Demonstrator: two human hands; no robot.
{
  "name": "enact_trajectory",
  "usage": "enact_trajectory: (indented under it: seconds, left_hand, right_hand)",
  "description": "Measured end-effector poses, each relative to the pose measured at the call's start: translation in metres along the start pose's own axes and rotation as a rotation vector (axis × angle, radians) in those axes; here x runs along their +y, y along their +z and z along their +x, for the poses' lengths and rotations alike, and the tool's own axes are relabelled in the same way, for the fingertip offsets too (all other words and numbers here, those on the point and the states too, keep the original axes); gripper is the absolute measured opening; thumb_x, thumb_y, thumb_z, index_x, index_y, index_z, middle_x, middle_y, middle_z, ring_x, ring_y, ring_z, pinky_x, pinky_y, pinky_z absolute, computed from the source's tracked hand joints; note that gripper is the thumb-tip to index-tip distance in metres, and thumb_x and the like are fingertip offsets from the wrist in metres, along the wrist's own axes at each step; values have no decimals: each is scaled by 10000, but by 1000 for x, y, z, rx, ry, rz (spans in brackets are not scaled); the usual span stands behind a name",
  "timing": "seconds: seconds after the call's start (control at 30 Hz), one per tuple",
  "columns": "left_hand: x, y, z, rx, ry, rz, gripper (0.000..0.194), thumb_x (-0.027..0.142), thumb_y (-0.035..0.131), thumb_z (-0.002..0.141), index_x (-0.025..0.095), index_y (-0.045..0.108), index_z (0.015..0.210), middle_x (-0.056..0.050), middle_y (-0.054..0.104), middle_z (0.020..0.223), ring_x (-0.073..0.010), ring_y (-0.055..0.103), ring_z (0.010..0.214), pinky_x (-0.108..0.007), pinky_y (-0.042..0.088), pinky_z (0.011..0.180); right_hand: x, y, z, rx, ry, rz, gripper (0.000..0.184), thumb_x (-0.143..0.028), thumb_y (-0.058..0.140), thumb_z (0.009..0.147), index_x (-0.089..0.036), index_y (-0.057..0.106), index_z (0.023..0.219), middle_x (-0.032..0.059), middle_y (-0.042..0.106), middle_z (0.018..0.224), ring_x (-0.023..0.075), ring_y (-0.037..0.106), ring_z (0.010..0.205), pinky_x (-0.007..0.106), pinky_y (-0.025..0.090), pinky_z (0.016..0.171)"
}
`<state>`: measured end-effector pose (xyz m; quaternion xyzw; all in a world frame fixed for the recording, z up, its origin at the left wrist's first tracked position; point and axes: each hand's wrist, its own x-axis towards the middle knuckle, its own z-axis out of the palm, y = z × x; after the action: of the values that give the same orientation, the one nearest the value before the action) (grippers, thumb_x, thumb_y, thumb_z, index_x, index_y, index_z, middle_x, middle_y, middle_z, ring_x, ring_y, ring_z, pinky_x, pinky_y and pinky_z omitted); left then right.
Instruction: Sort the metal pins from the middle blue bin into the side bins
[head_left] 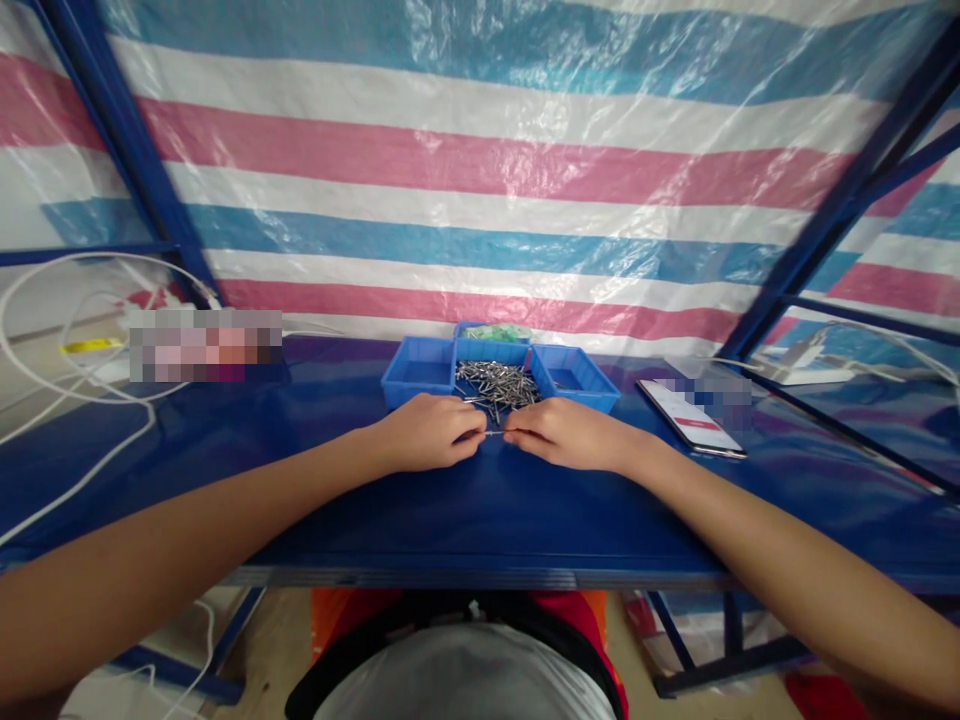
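Observation:
My left hand (444,432) and my right hand (564,433) meet over the front of the blue table (465,510), fingers closed in a pinch. Between the fingertips runs a thin silver metal pin (494,433), one end in each hand; its exact kind is too small to make out. Just behind the hands, a heap of similar slim metal pins (496,384) fills the middle blue bin and spills out at its front. A blue bin (420,372) stands on the left of the heap, another blue bin (576,380) on the right.
Behind the middle bin, a small blue bin holds green material (495,333). A phone (694,418) lies to the right. White cables (112,450) loop over the table's left side. Blue frame posts (817,200) and a striped plastic sheet (480,170) enclose the table.

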<state>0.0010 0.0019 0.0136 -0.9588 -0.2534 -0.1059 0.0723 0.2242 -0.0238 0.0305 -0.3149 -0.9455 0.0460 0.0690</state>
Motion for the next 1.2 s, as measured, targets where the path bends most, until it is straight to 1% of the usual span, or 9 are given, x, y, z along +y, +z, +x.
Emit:
enact_trajectory:
  seconds: [0.17,0.33,0.47,0.57,0.67,0.77,0.93,1.0,1.2]
  left_hand:
    - [-1,0,0,17,-12,19,167,266,461,903,199,602,844,3,636,783,-156,607,766,-233,383,648]
    - [-2,1,-1,68,-22,9,177,265,439,921,198,597,878,4,648,819,-148,613,784,-228,400,677]
    - [0,2,-1,137,9,-6,188,272,434,936,182,592,888,-10,647,844,-146,609,803,-222,410,704]
    - [2,1,-1,199,52,-33,200,271,423,950,175,595,914,-18,640,874,-138,603,809,-218,413,726]
    - [3,0,-2,220,85,-36,213,269,411,956,173,600,941,-21,633,879,-134,600,809,-217,415,735]
    - [2,-1,-2,197,75,-10,207,268,411,953,176,597,964,-22,631,891,-140,601,828,-220,416,731]
    - [-4,2,-1,66,8,57,162,259,444,936,191,590,914,-8,635,871,-149,605,826,-218,407,671]
    - [-5,4,0,32,-1,61,149,262,458,931,197,588,901,-2,635,873,-150,608,821,-217,405,658]
    - [-3,5,-1,-4,18,58,143,270,465,928,205,592,919,2,639,871,-153,611,824,-224,411,665]
  right_hand:
    - [-3,-4,-1,-15,12,-6,222,-222,412,964,-149,580,838,37,614,760,128,565,687,237,379,666]
    - [-2,-4,-1,-21,37,-39,196,-196,415,948,-152,573,839,29,603,721,125,546,653,232,355,636]
    - [-1,1,1,-53,76,-85,197,-207,420,948,-152,576,841,35,614,704,129,541,625,240,340,625]
    - [-2,5,2,-45,59,-83,194,-215,417,955,-151,570,854,39,619,716,131,546,636,243,342,634]
    - [-2,6,2,-26,29,-59,200,-218,419,957,-153,562,833,36,611,723,130,546,647,243,346,640]
    - [0,5,1,-17,15,-48,204,-218,429,953,-155,557,807,31,599,717,128,543,650,241,347,636]
    - [2,4,1,5,-8,-47,205,-214,435,949,-158,562,798,21,588,708,122,537,642,238,342,628]
    - [2,3,1,20,-11,-47,209,-218,427,954,-158,565,808,22,588,712,122,538,646,238,345,633]
    - [0,0,0,59,-7,-55,226,-236,410,964,-159,567,820,26,597,732,127,544,665,241,354,647]
